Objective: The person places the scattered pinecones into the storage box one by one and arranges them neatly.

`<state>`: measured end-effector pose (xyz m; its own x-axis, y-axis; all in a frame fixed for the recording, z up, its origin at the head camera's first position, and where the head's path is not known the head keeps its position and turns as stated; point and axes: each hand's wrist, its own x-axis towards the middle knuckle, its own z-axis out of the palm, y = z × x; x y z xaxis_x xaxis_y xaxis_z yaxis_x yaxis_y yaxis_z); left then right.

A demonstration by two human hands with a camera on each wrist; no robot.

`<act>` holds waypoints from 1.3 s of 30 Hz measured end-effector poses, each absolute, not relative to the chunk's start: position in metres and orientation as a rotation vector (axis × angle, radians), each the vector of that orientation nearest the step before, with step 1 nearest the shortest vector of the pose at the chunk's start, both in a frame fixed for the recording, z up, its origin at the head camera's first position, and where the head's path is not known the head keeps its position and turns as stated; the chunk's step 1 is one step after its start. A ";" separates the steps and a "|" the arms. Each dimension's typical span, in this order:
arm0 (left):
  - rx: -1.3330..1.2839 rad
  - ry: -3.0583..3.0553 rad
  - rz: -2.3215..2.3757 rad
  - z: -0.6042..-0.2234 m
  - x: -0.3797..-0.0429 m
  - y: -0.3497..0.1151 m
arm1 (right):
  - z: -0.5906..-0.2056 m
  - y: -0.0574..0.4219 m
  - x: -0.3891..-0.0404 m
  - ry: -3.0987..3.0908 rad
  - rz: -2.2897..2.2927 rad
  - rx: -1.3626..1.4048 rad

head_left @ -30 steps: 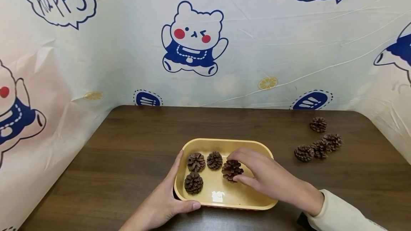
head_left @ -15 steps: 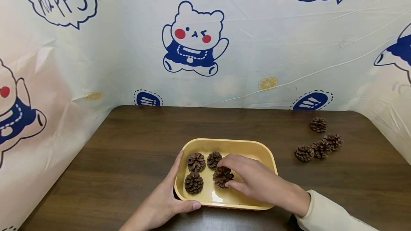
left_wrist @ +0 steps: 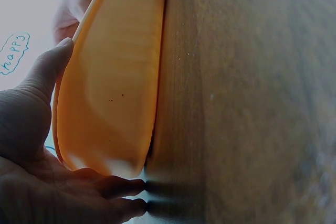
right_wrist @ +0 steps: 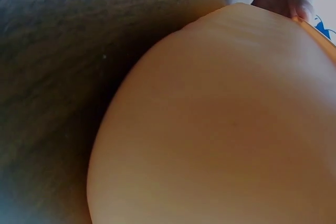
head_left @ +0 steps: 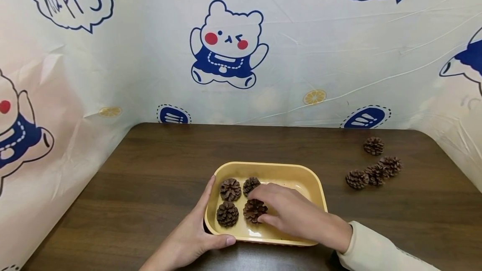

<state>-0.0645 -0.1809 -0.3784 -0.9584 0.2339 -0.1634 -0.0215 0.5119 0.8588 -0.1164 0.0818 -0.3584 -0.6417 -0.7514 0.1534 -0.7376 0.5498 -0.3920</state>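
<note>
In the head view a yellow plastic box [head_left: 286, 170] stands on the table, with pine cones inside it. My left hand [head_left: 192, 229] holds its left front corner, thumb on the front rim and fingers along the left side. In the left wrist view the left thumb [left_wrist: 52, 64] reaches the box's rim. My right hand [head_left: 297, 212] is inside the box and grips a pine cone [head_left: 254, 211] between thumb and fingers, low in the box. Beside that cone are a back-row pine cone [head_left: 250, 185], a back-left pine cone [head_left: 230, 190] and a front-left pine cone [head_left: 227, 214].
At the right of the brown wooden table [head_left: 169, 162] lie several more pine cones: one lone pine cone [head_left: 374, 146] farther back, and a row whose nearest pine cone [head_left: 357, 179] is toward the box. A patterned cloth [head_left: 286, 53] hangs behind the table.
My right hand has moved left and slightly toward me with its pine cone, which is now in front of the back-row cone and right of the front-left one. The left hand has stayed put.
</note>
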 end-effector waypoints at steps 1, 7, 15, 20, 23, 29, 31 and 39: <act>0.178 2.498 1.423 -0.378 -0.064 -0.181 | -0.359 0.081 -0.116 2.736 -0.668 -1.307; 0.176 2.480 1.447 -0.379 -0.064 -0.181 | -0.361 0.077 -0.117 2.728 -0.657 -1.265; 0.172 2.465 1.470 -0.379 -0.064 -0.181 | -0.365 0.071 -0.116 2.735 -0.626 -1.250; 0.168 2.468 1.466 -0.379 -0.063 -0.181 | -0.366 0.068 -0.117 2.735 -0.629 -1.258; 0.172 2.473 1.462 -0.379 -0.063 -0.181 | -0.367 0.067 -0.117 2.733 -0.641 -1.273; 0.175 2.471 1.468 -0.379 -0.063 -0.181 | -0.368 0.067 -0.117 2.743 -0.637 -1.259; 0.173 2.476 1.464 -0.379 -0.063 -0.181 | -0.368 0.067 -0.117 2.744 -0.631 -1.251; 0.175 2.473 1.464 -0.379 -0.063 -0.181 | -0.368 0.069 -0.117 2.748 -0.633 -1.237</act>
